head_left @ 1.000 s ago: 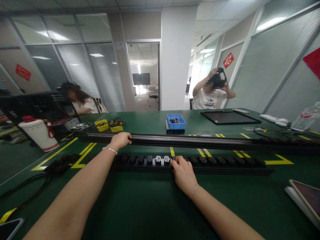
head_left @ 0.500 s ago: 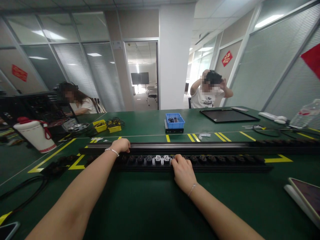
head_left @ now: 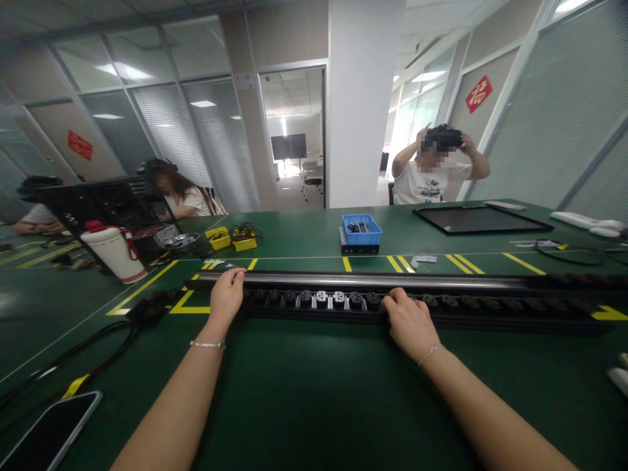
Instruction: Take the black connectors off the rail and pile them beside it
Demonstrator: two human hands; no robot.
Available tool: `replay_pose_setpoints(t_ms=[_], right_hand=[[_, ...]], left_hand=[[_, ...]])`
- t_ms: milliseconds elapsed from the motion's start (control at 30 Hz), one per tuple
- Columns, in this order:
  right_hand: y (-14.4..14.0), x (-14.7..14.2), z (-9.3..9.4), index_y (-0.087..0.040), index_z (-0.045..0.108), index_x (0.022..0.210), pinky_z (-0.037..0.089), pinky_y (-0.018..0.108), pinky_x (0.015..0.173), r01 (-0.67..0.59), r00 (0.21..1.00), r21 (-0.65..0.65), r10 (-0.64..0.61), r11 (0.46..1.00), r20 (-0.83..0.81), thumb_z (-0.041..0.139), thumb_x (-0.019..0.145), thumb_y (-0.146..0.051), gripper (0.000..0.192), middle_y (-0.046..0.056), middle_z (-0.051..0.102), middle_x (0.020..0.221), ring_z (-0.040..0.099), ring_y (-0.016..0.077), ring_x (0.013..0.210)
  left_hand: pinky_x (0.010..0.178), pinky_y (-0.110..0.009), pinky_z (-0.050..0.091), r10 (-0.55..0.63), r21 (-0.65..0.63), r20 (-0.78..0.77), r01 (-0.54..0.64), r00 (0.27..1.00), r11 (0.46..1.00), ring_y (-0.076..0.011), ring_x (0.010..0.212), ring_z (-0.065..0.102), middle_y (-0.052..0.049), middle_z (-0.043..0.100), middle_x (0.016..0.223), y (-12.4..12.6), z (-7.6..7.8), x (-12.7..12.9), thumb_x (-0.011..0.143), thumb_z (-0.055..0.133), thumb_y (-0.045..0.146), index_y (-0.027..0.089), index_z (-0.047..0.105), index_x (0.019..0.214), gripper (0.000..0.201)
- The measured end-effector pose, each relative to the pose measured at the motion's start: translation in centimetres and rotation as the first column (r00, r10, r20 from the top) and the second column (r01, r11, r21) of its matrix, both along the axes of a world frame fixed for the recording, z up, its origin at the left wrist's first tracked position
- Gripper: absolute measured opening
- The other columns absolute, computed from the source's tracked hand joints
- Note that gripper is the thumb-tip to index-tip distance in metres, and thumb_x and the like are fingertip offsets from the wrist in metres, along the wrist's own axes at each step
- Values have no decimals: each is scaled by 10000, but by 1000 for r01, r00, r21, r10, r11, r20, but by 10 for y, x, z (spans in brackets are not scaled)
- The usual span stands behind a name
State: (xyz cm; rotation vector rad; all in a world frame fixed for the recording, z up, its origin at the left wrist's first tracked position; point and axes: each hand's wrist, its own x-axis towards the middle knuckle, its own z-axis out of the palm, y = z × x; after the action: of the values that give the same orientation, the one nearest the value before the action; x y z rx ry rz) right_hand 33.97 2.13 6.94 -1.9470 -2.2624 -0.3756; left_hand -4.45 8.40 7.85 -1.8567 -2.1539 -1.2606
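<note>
A long black power strip [head_left: 307,299] lies across the green table in front of me, with a row of sockets along it; two of them are white. Right behind it runs a long black metal rail [head_left: 314,281] with a shiny grey band. My left hand [head_left: 227,299] is closed at the left part of these two pieces, fingertips at the rail; which piece it grips is hard to tell. With fingers bent, my right hand [head_left: 411,319] pinches the power strip right of the white sockets. Its fingertips cover part of the socket row.
Beyond the rail stand a blue bin [head_left: 362,229] with small parts, yellow trays [head_left: 218,239] and a dark flat panel [head_left: 483,220]. At left are a white tumbler [head_left: 116,254], black cables [head_left: 110,337] and a phone [head_left: 52,432]. People sit across the table.
The view has swung left. My right hand has shifted right along the power strip, farther from the white sockets. My left hand has moved left and a little nearer to me.
</note>
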Motion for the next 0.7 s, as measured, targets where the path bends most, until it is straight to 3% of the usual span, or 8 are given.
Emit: replay_pose_setpoints(t_ms=[133, 233, 367, 467, 600, 700], right_hand=[[-2, 5, -1, -175, 558, 890, 272, 290, 721, 4, 1000, 7, -4, 1000, 12, 447, 754, -57, 211, 70, 483, 1051, 492, 151, 841], [-4, 6, -4, -180, 567, 900, 280, 295, 705, 10, 1000, 21, -10, 1000, 23, 450, 763, -75, 208, 66, 480, 1058, 498, 142, 797], [-6, 9, -6, -179, 584, 901, 295, 309, 706, 18, 999, 34, -20, 999, 32, 456, 751, -74, 224, 74, 478, 1062, 505, 145, 798], [-11, 8, -4, -182, 588, 886, 312, 343, 752, 52, 998, 46, -54, 998, 34, 445, 730, -55, 247, 74, 486, 1055, 510, 153, 811], [-25, -7, 2, -157, 596, 849, 284, 497, 853, 139, 984, 141, -153, 980, 94, 442, 739, -74, 206, 120, 526, 1015, 511, 222, 841], [-34, -37, 4, -137, 599, 952, 267, 515, 912, 61, 994, 279, -83, 958, 67, 429, 775, -100, 249, 157, 530, 1096, 492, 264, 935]], left_hand=[[963, -362, 391, 2, 19, 196, -6, 981, 1000, -214, 1083, 534, -80, 601, 1138, -21, -38, -20, 803, 445, 273, 196, 591, 1024, 276], [1037, -370, 314, -45, 35, 251, 37, 967, 999, -212, 1204, 442, -85, 508, 1285, -24, -50, -26, 787, 491, 246, 195, 529, 1144, 362], [1034, -373, 321, 7, -124, 380, 43, 925, 991, -215, 1218, 435, -75, 480, 1323, -28, -51, -27, 814, 494, 267, 226, 438, 1255, 447], [1028, -359, 330, 2, -254, 377, 101, 926, 962, -211, 1215, 440, -72, 465, 1339, -35, -51, -24, 841, 462, 275, 231, 398, 1288, 453], [1014, -335, 349, 26, -243, 354, 65, 935, 968, -190, 1196, 463, -71, 493, 1312, -44, -53, -19, 850, 447, 251, 227, 385, 1282, 437], [994, -325, 367, 80, -250, 335, 6, 939, 968, -203, 1188, 472, -103, 493, 1308, -49, -52, -17, 835, 487, 290, 187, 379, 1282, 470]])
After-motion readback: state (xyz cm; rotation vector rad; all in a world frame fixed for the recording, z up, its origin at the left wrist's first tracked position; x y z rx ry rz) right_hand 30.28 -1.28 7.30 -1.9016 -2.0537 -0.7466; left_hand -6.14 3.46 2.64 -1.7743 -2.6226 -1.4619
